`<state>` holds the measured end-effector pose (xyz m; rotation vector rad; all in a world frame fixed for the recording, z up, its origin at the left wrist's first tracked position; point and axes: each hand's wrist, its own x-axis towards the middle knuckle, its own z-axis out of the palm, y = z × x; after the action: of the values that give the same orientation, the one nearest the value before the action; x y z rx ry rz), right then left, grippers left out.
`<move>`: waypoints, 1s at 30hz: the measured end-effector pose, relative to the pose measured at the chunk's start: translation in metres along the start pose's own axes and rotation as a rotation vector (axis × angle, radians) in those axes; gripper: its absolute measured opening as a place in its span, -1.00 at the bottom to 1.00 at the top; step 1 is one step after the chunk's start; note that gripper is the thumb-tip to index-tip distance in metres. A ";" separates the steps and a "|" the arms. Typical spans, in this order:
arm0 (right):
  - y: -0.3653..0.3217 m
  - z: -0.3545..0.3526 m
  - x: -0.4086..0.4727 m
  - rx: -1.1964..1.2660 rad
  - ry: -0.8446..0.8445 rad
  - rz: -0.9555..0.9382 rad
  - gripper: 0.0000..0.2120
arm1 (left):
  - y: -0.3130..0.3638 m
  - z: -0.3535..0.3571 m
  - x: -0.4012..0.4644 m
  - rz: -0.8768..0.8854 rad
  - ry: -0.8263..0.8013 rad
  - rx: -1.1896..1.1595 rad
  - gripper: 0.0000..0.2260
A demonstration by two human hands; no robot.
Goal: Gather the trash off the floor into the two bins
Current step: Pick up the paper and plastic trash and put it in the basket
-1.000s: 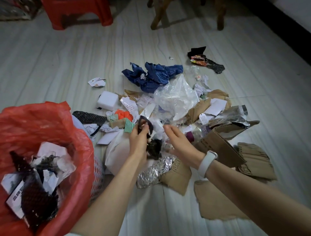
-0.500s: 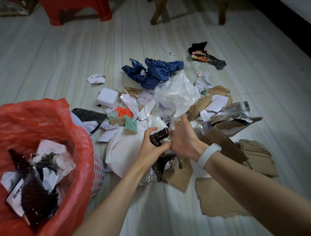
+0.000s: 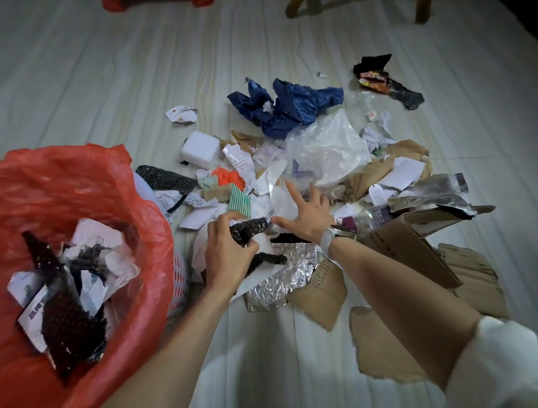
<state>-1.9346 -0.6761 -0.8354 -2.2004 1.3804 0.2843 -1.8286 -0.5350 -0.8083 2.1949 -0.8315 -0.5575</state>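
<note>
A heap of trash covers the floor: a clear plastic bag (image 3: 326, 148), blue plastic (image 3: 285, 109), torn cardboard (image 3: 407, 250), silver foil (image 3: 279, 279), white paper scraps and a white foam block (image 3: 201, 150). My left hand (image 3: 227, 256) grips a crumpled piece of black bubble wrap (image 3: 250, 230) just above the heap's near edge. Spread-fingered, my right hand (image 3: 308, 212) hovers over the white paper beside it and holds nothing. A bin lined with a red bag (image 3: 116, 192) stands at the left, holding paper and black wrap.
A black snack wrapper (image 3: 384, 81) lies apart at the far right. A lone paper scrap (image 3: 180, 115) sits left of the heap. A red stool (image 3: 116, 3) and wooden chair legs (image 3: 294, 7) stand at the far edge. Flat cardboard (image 3: 381, 349) lies near my right arm.
My right hand has let go of the black bubble wrap and opened, reaching forward over the heap. My left hand kept the wrap and shifted slightly left.
</note>
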 end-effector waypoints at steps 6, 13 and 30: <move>0.005 0.016 -0.001 -0.018 0.113 0.004 -0.67 | -0.007 0.004 0.002 0.053 -0.013 0.049 -0.57; 0.022 0.020 -0.065 0.284 -0.118 -0.147 -0.82 | -0.008 0.002 -0.001 0.058 -0.039 0.077 -0.57; -0.014 0.097 -0.127 -0.115 -0.076 0.061 -0.08 | -0.022 -0.014 -0.024 0.115 0.025 0.306 -0.49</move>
<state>-1.9708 -0.5215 -0.8573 -2.2177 1.4230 0.4760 -1.8285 -0.4996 -0.8123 2.4023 -1.0810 -0.3643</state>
